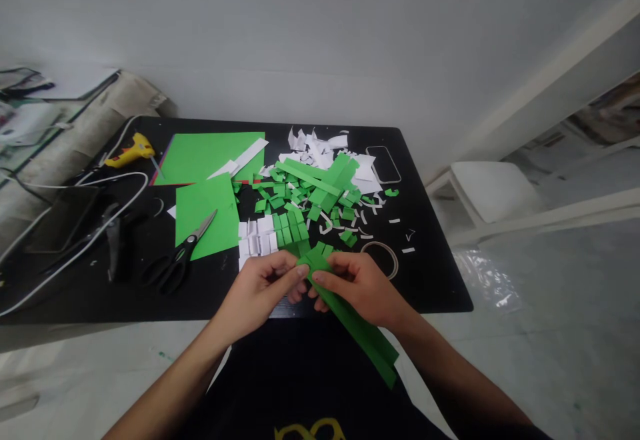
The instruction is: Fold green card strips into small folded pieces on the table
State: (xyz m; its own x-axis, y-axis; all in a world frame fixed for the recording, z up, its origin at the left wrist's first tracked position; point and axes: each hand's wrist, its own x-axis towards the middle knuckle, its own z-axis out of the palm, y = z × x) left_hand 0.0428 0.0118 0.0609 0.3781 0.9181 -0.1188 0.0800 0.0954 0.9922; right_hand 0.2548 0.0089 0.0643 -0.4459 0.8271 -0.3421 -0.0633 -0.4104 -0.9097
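Both hands meet over the near edge of a black table (440, 287). My left hand (263, 290) and my right hand (357, 287) pinch the upper end of a long folded green paper strip (363, 333). The strip runs down to the right, past my right wrist and over my lap. Just beyond my fingers lie rows of small folded green pieces (293, 223) and white pieces (255, 240). A loose heap of green strips and white scraps (320, 173) fills the middle of the table.
Black-handled scissors (180, 257) lie on a green sheet (205, 217), with a larger green sheet (207, 157) behind. A yellow glue gun (131, 150) and white cables (75, 183) sit at the left. A tape roll (385, 257) and a phone (383, 164) lie at the right. A white chair (493, 190) stands beyond.
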